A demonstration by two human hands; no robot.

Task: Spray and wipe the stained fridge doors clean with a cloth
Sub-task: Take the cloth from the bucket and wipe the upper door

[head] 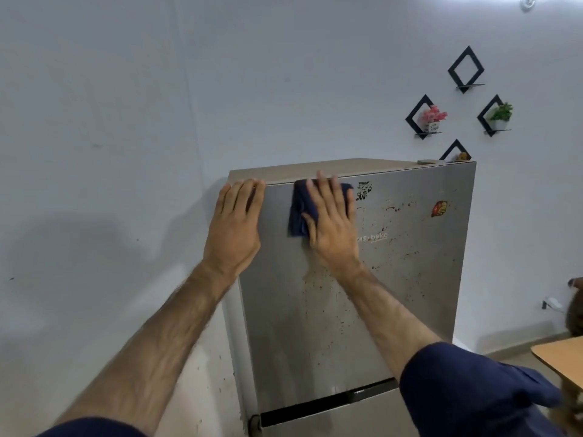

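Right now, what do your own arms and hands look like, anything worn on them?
Both the left hand and the right hand are bare: no gloves, rings or watch visible. The forearms are bare too, with dark navy sleeves pushed up near the elbows.

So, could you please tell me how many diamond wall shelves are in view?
4: top shelf, left shelf with pink flowers, right shelf with a green plant, bottom shelf partly hidden behind the fridge.
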